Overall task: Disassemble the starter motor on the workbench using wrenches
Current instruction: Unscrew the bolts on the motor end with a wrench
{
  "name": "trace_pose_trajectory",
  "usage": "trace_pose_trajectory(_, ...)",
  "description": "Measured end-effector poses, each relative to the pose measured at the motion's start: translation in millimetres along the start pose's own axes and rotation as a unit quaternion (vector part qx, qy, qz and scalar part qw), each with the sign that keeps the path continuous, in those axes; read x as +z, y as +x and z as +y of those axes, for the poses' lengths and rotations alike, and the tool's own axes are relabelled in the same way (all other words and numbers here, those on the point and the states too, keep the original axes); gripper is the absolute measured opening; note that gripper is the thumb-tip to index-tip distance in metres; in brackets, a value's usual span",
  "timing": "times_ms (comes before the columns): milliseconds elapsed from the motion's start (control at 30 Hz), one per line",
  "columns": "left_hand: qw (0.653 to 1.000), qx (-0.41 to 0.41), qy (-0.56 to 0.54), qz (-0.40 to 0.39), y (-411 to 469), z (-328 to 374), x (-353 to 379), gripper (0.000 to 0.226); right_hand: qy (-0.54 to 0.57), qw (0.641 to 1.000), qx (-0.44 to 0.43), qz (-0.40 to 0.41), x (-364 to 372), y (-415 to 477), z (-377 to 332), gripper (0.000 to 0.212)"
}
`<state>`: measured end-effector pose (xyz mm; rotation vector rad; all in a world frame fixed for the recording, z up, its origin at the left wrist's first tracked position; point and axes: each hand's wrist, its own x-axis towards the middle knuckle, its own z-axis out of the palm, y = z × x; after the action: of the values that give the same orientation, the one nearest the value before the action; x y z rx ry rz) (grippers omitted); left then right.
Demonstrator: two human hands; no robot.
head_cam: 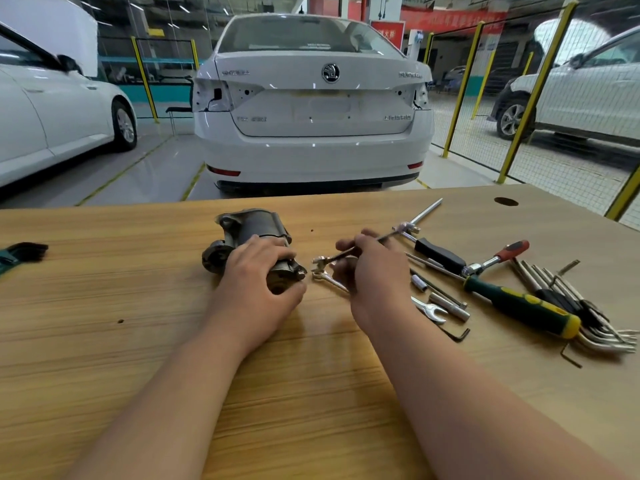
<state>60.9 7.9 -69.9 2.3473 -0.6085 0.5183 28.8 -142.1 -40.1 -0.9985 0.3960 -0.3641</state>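
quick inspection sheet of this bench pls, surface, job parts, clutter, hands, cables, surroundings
surface: light wooden workbench, round hole at its far right corner.
job's things: grey metal starter motor lying on its side; slim silver open-end wrench raised near its end.
clutter: green-and-yellow handled screwdriver, red-handled ratchet, bundle of silver hex keys, loose silver spanner, dark tool at the left edge.
grippers: left hand grips the motor; right hand holds the wrench.
cables: nothing seen.
surroundings: white sedan behind the bench, yellow-posted mesh fence.
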Motion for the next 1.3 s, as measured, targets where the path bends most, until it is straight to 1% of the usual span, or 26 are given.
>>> trace_pose_trajectory(67, 1.000, 0.003, 0.002, -0.002, -0.6, -0.5, 0.3, 0.048, 0.014, 0.999, 0.046, 0.016, -2.3, 6.3, 4.5, 0.015)
trace_pose_trajectory(167, 1.000, 0.010, -0.007, 0.004, -0.7, 0.1, 0.0, 0.048, 0.012, 0.998, 0.066, 0.017, -2.2, 9.5, 9.2, 0.010)
trace_pose_trajectory(333, 1.000, 0.016, 0.010, 0.000, -0.7, -2.3, 1.5, 0.054, -0.005, 0.998, 0.063, 0.001, -1.7, 8.5, 13.3, 0.007)
trace_pose_trajectory(467, 1.000, 0.016, 0.016, 0.007, 0.0, -2.4, 3.1, 0.052, -0.001, 0.998, 0.058, -0.008, -0.8, 10.0, 15.8, 0.007)
trace_pose_trajectory(633, 0.999, 0.019, 0.019, 0.018, 0.4, -3.4, 5.2, 0.050, -0.016, 0.999, 0.014, -0.035, 1.0, 8.8, 20.8, 0.007)
trace_pose_trajectory(700, 0.999, 0.014, 0.021, 0.020, 0.3, -3.1, 6.1, 0.049, -0.056, 0.996, -0.048, -0.043, 5.0, 7.6, 18.0, 0.009)
trace_pose_trajectory(733, 1.000, 0.010, 0.020, 0.020, 1.2, -2.9, 6.4, 0.048, -0.101, 0.988, -0.108, -0.053, 8.4, 6.2, 16.1, 0.011)
trace_pose_trajectory(767, 1.000, 0.007, 0.012, 0.019, 1.9, -2.0, 6.2, 0.047, -0.161, 0.967, -0.182, -0.070, 13.0, 2.7, 14.2, 0.013)
trace_pose_trajectory(800, 1.000, 0.008, 0.000, 0.018, 2.7, -1.3, 6.0, 0.045, -0.227, 0.933, -0.262, -0.099, 18.1, -2.3, 13.3, 0.015)
trace_pose_trajectory(833, 1.000, 0.013, -0.004, 0.015, 2.6, -0.6, 5.3, 0.041, -0.296, 0.884, -0.334, -0.141, 23.1, -8.1, 13.7, 0.016)
trace_pose_trajectory(867, 1.000, 0.021, 0.010, 0.011, 2.8, 0.1, 4.3, 0.039, -0.372, 0.820, -0.394, -0.186, 28.3, -13.6, 15.3, 0.018)
trace_pose_trajectory(900, 0.999, 0.029, 0.033, 0.009, 1.9, 0.4, 3.6, 0.039, -0.442, 0.744, -0.448, -0.227, 32.6, -18.0, 16.8, 0.021)
trace_pose_trajectory(933, 0.999, 0.031, 0.040, 0.013, 0.6, 1.0, 2.9, 0.038, -0.487, 0.675, -0.493, -0.254, 34.8, -20.2, 16.6, 0.022)
trace_pose_trajectory(967, 0.999, 0.033, 0.029, 0.016, 0.2, 1.8, 1.2, 0.035, -0.505, 0.634, -0.523, -0.263, 35.8, -20.4, 13.4, 0.022)
trace_pose_trajectory(1000, 0.999, 0.041, 0.013, 0.013, -0.2, 2.1, -0.3, 0.032, -0.502, 0.623, -0.540, -0.259, 35.5, -19.6, 8.6, 0.022)
trace_pose_trajectory(1033, 0.999, 0.048, 0.000, 0.005, 0.3, 2.0, -1.2, 0.027, -0.485, 0.634, -0.552, -0.241, 33.9, -17.6, 3.9, 0.022)
trace_pose_trajectory(1067, 0.999, 0.049, -0.005, -0.003, 0.8, 1.9, -1.6, 0.025, -0.459, 0.661, -0.555, -0.209, 30.9, -15.6, 0.1, 0.020)
trace_pose_trajectory(1100, 0.999, 0.042, -0.003, -0.009, 1.8, 0.7, -0.9, 0.029, -0.428, 0.706, -0.534, -0.179, 27.4, -13.5, -4.2, 0.017)
trace_pose_trajectory(1133, 0.999, 0.033, 0.002, -0.008, 1.8, -0.8, 0.8, 0.038, -0.393, 0.764, -0.485, -0.164, 23.4, -10.0, -8.1, 0.012)
trace_pose_trajectory(1167, 1.000, 0.022, 0.008, -0.004, 0.9, -2.5, 2.0, 0.045, -0.355, 0.821, -0.415, -0.164, 19.1, -6.0, -10.4, 0.006)
trace_pose_trajectory(1200, 1.000, 0.015, 0.012, 0.001, 2.1, -3.9, 3.0, 0.049, -0.317, 0.868, -0.348, -0.159, 15.5, -2.4, -12.6, 0.006)
trace_pose_trajectory(1233, 1.000, 0.010, 0.013, 0.003, 1.9, -4.6, 3.9, 0.050, -0.286, 0.903, -0.285, -0.148, 10.7, 0.4, -13.2, 0.009)
trace_pose_trajectory(1300, 1.000, 0.007, 0.009, 0.005, 1.5, -3.4, 4.2, 0.048, -0.213, 0.955, -0.163, -0.128, 2.6, 3.9, -11.6, 0.011)
